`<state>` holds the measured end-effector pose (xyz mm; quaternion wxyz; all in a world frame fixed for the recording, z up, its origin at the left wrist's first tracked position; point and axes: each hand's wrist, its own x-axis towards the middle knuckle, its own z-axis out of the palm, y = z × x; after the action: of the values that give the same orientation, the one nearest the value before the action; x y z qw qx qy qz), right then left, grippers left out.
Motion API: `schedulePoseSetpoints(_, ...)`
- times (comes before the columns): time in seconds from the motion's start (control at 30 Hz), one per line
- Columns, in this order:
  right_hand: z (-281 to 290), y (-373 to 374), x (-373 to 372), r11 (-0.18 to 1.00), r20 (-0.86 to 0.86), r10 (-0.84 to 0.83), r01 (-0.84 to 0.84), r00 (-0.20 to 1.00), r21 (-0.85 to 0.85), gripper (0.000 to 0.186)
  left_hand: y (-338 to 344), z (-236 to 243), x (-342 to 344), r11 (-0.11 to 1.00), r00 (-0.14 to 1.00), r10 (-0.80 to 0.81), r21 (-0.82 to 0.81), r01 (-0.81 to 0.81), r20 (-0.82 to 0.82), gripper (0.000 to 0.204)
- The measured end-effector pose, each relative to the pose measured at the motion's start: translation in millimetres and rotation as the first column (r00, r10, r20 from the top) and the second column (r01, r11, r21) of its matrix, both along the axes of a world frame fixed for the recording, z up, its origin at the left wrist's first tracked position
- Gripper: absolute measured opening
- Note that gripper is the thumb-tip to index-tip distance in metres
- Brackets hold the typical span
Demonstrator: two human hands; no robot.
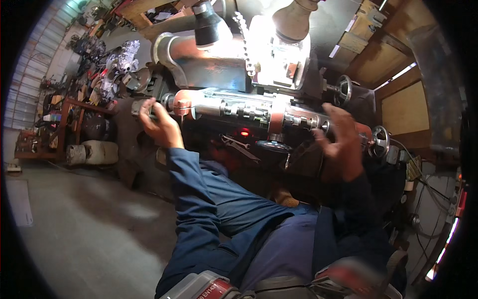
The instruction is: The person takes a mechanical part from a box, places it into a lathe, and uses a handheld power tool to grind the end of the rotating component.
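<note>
A metal shaft with several lobes [249, 112] lies horizontally across the grinding machine in front of me, between a red clamp block [184, 101] on the left and fittings on the right. My left hand [163, 127] is raised just left of the clamp block, fingers up and somewhat apart, with nothing visible in it. By the shaft's right end, my right hand [341, 142] is spread, thumb and fingers apart; it looks empty. Whether either hand touches the machine I cannot tell. A red upright support [276, 117] crosses the shaft, above a round black handwheel [274, 146].
Behind the shaft, a dark lamp [209, 25] hangs beside a brightly lit wheel housing [284, 62]. Handwheels [344, 89] stand at the right. Wrenches [236, 143] lie below the shaft. Metal parts [122, 62] crowd the left, near a whitish cylinder [94, 152] on the floor.
</note>
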<state>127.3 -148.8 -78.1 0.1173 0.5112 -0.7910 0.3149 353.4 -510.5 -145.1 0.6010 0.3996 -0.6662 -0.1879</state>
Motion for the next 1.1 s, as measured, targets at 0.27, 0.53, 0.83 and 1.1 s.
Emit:
schedulePoseSetpoints(0.27,-10,81,-35,0.965,0.002,-0.231,0.229,0.973,0.130,0.053,-66,-69,-16,-0.017,-0.142,-0.305,-0.144,0.989,-0.942,0.060)
schedulePoseSetpoints(0.53,-29,83,-34,0.968,0.002,-0.238,0.238,0.971,0.080,0.059,-68,-32,-21,0.219,0.445,-0.099,0.417,0.882,-0.890,0.026)
schedulePoseSetpoints(0.83,-37,68,-27,0.953,-0.068,-0.303,0.302,0.951,-0.031,0.043,-9,-22,-10,0.897,0.915,-0.403,0.212,0.388,0.031,0.051)
schedulePoseSetpoints(1.1,-20,56,-50,0.971,0.068,-0.234,0.237,0.970,-0.027,0.030,-25,-8,-42,0.947,0.944,-0.271,0.228,0.226,0.189,0.045)
